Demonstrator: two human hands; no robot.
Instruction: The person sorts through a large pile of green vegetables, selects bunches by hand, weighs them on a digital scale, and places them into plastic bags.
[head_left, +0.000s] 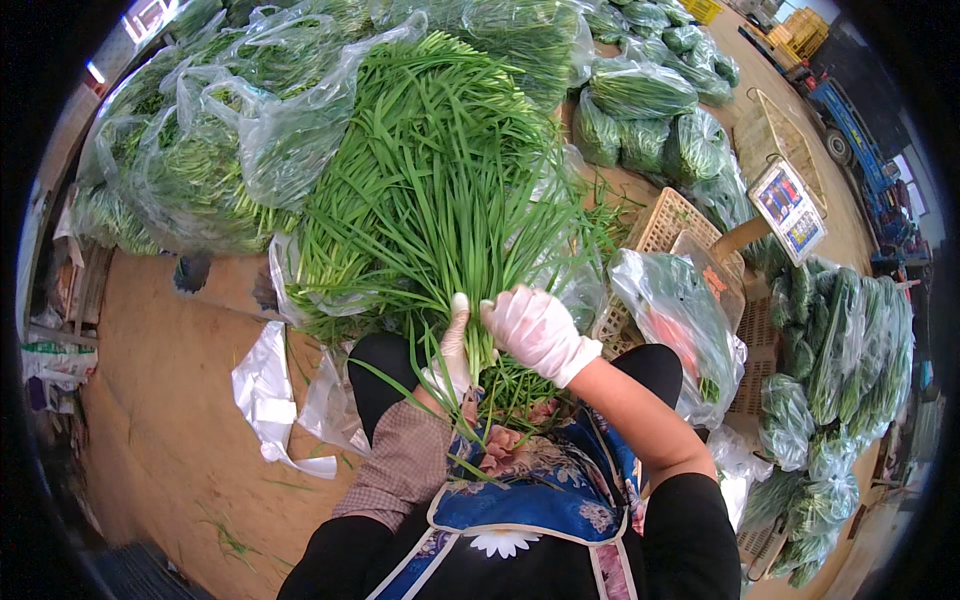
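Observation:
My left hand (451, 352), in a thin white glove, is closed around the lower stems of a bunch of garlic chives (472, 247), its thumb pointing up along them. The leaves fan out away from me. At the bunch's right side is my gloved right hand (536, 334), curled up with its thumb end close against the stems. Its fingertips are turned away, so any stalk in them is hidden. Behind the bunch lies a large heap of loose chives (420, 97). Cut green bits (517, 390) lie on my blue floral apron (525, 510).
Big clear bags of chives (195, 150) stand at the left. On the right are a scale display (789, 210), a plastic basket (675, 217), a plastic bag (675, 322) and stacked bagged bundles (847, 345). White plastic bags (266, 397) lie on the brown floor (172, 435).

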